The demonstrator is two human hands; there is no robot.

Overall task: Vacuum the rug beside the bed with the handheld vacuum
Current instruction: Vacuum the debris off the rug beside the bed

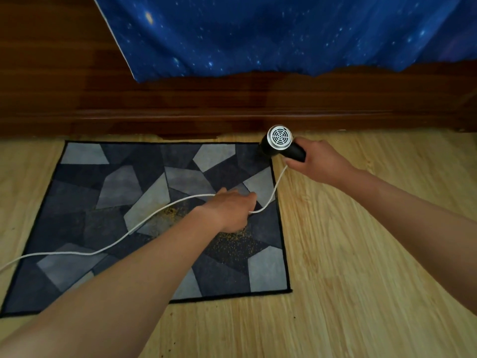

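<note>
A dark rug (108,200) with grey angular patches lies on the wooden floor beside the bed. Yellowish crumbs (232,241) are scattered over its right middle. My right hand (317,158) grips the black handle of the handheld vacuum (280,144), whose round silver vent grille faces me; its body sits at the rug's far right corner. A white cord (108,248) runs from the handle across the rug and off to the left. My left hand (232,208) is over the rug, closed on that cord.
The dark wooden bed frame (206,109) runs along the far edge of the rug, with a blue starry sheet (284,34) hanging over it. Light wooden floor (361,254) stretches to the right and front of the rug.
</note>
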